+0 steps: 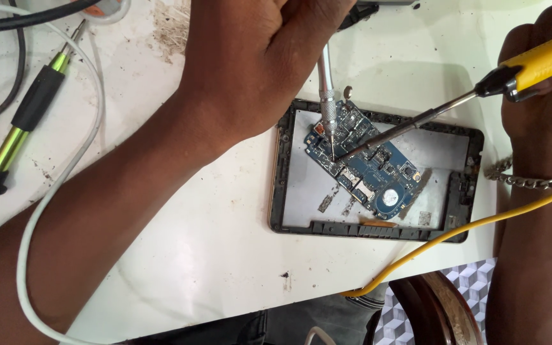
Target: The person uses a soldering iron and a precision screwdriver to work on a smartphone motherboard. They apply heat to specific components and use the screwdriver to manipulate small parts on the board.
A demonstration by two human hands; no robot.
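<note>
Pinching a slim metal screwdriver [325, 83], the left hand [257, 57] sets its tip on the blue circuit board [365, 163]. The right hand [544, 108] grips a yellow-handled soldering iron [480, 89] whose tip meets the same spot.

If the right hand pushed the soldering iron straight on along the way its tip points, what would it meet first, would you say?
The right hand aims the soldering iron down-left. Its tip already seems to sit on the blue circuit board, beside the point of the metal tool held by the left hand; depth is unclear.
</note>
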